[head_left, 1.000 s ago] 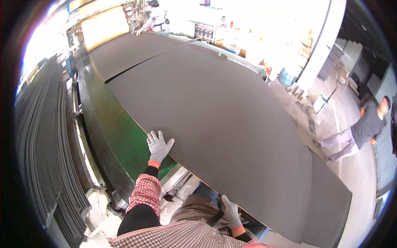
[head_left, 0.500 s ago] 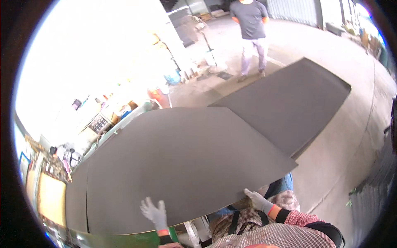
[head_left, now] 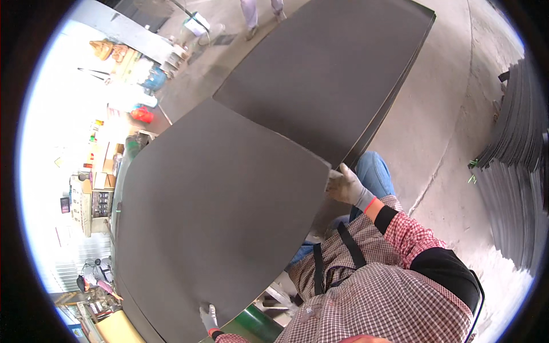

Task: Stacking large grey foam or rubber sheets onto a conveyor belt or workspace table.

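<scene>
- At 8 o'clock, near the rim, we see a co-worker (head_left: 98,281) with one arm stretched out; below lies a smooth pale-yellow panel (head_left: 117,328).
- At 10 o'clock we have a bright red bag (head_left: 143,115), with a rounded blue container (head_left: 153,78) just above it.
- From the middle out toward 8 o'clock spreads our broad, flat, dark-grey sheet (head_left: 220,208), its thin edge facing us.
- At 7 o'clock our left hand (head_left: 210,321), in a pale grey glove, lies on that sheet near its edge, grip open, thumb apart from the fingers.
- At 6 o'clock a glossy dark-green surface (head_left: 254,324) shows beside the sheet's edge.
- At 12 o'clock we see another person's lower legs (head_left: 251,12).
- At 1 o'clock a second dark-grey sheet (head_left: 337,74) borders the first in our view.
- Near the centre, toward 3 o'clock, our right hand (head_left: 350,188), in a stained grey glove, is at the first sheet's corner; we cannot tell whether its grip is closed.
- Farther out at 3 o'clock stands a tall stack of thin dark-grey sheets (head_left: 512,166).
</scene>
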### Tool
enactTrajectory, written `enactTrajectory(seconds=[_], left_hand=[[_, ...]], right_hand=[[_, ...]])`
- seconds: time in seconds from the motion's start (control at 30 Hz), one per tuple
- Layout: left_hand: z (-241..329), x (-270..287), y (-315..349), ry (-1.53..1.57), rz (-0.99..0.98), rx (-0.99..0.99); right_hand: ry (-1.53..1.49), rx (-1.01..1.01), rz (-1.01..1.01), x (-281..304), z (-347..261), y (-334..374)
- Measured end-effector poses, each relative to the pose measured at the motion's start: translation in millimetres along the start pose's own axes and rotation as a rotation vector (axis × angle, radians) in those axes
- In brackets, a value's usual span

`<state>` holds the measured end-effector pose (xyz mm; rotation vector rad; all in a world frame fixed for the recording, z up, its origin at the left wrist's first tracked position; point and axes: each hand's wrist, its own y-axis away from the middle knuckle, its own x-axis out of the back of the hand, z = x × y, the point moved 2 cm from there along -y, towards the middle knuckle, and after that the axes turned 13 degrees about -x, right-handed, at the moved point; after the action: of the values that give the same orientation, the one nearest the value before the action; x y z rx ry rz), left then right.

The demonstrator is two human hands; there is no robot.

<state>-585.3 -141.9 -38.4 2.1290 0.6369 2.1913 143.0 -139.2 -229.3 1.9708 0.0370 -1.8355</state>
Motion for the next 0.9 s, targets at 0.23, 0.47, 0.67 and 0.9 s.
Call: enactTrajectory(seconds=[0.23, 0.47, 0.67, 0.9], left_hand=[[186, 21, 16, 0.274, 0.117, -0.001], [84, 17, -1, 0.248, -0.05, 0.045], [-13, 35, -10, 0.178, -0.033, 0.16], [161, 25, 18, -0.166, 0.735, -0.313]], right_hand=[[0.142, -0.312, 0.24, 16, 17, -49], [0.174, -0.217, 1.053, 221, -27, -111], [0.167, 0.195, 1.638, 252, -23, -149], [0.278, -0.079, 1.109, 141, -81, -114]])
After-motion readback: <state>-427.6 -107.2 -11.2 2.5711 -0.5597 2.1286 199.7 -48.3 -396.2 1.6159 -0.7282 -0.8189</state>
